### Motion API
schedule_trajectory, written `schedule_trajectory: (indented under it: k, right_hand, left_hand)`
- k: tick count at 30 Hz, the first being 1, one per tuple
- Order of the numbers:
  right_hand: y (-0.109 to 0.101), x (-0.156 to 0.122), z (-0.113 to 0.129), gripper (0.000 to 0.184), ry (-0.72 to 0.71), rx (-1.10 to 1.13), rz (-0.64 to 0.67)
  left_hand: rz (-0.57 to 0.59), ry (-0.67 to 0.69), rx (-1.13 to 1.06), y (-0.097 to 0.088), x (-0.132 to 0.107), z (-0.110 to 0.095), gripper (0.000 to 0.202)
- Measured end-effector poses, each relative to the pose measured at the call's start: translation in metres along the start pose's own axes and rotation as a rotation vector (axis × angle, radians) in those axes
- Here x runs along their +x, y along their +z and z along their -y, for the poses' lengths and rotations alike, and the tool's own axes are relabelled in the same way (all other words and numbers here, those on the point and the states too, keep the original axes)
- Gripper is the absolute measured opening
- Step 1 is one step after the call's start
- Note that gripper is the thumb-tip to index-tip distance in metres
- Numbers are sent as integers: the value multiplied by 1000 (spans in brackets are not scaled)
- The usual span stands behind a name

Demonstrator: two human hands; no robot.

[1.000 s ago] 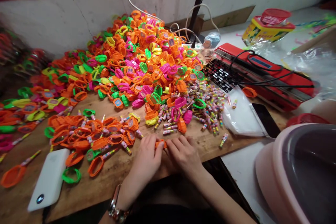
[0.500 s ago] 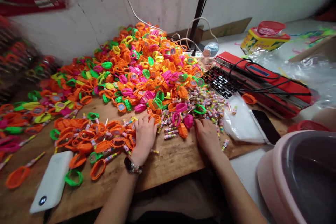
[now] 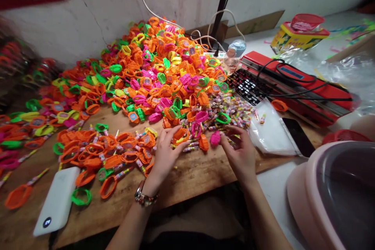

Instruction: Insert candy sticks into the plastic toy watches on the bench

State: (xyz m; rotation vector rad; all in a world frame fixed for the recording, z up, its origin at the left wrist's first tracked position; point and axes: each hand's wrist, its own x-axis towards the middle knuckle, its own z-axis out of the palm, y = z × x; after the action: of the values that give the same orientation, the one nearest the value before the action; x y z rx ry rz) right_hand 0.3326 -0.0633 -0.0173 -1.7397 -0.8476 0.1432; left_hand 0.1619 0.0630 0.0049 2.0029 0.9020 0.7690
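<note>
Currently, my left hand (image 3: 165,152), palm down with wrist bent up, pinches an orange toy watch (image 3: 180,135) above the table (image 3: 193,179). Right hand (image 3: 240,154), fingers loosely curled, picks among candy sticks (image 3: 234,115) beside it.

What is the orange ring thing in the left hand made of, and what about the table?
The orange ring in the left hand looks like moulded plastic: bright, even colour with a slight shine. The table looks like bare wood: brown, matt, with grain lines and worn marks.
</note>
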Motion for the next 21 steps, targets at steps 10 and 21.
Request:
schedule_trajectory:
  k: [10, 21]
  right_hand:
    - [-3, -10, 61, 20, 49, 395, 412]
    - [-7, -19, 77, 29, -294, 38, 316]
  left_hand:
    - [110, 351, 116, -21, -14, -34, 40]
    - [95, 393, 110, -26, -21, -43, 39]
